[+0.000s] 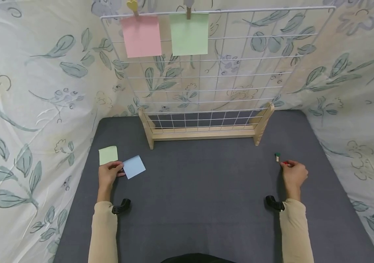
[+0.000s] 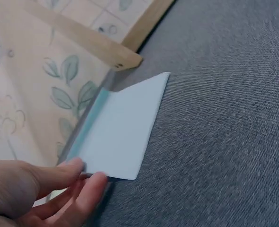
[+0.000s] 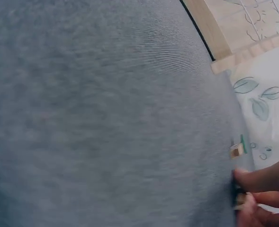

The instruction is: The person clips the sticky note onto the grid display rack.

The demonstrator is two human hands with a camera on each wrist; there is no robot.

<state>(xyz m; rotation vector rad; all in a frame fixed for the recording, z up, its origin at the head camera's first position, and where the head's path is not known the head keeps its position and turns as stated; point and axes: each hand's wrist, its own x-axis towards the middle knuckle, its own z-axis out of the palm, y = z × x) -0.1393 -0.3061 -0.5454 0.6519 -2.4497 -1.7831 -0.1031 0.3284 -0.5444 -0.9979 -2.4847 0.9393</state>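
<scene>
My left hand (image 1: 108, 176) pinches a blue paper note (image 1: 134, 167) by its edge between thumb and fingers. In the left wrist view the blue note (image 2: 122, 132) tilts over the dark cloth. Just beyond that hand lies a light green note (image 1: 108, 155). Over at the right, my right hand (image 1: 294, 174) pinches a small wooden clothespin with a red top (image 1: 285, 163), mostly hidden by the fingers. A clothespin with a green top (image 1: 277, 157) lies on the cloth close by, also visible in the right wrist view as a small wooden clothespin (image 3: 237, 150).
A white wire grid (image 1: 226, 76) stands upright in a wooden base (image 1: 203, 136) at the back. Clothespins fix a pink note (image 1: 141, 38) and a green note (image 1: 189, 36) to its top bar; one has a yellow heart (image 1: 132, 5). Leaf-patterned fabric (image 1: 26, 91) surrounds the dark table (image 1: 200, 197).
</scene>
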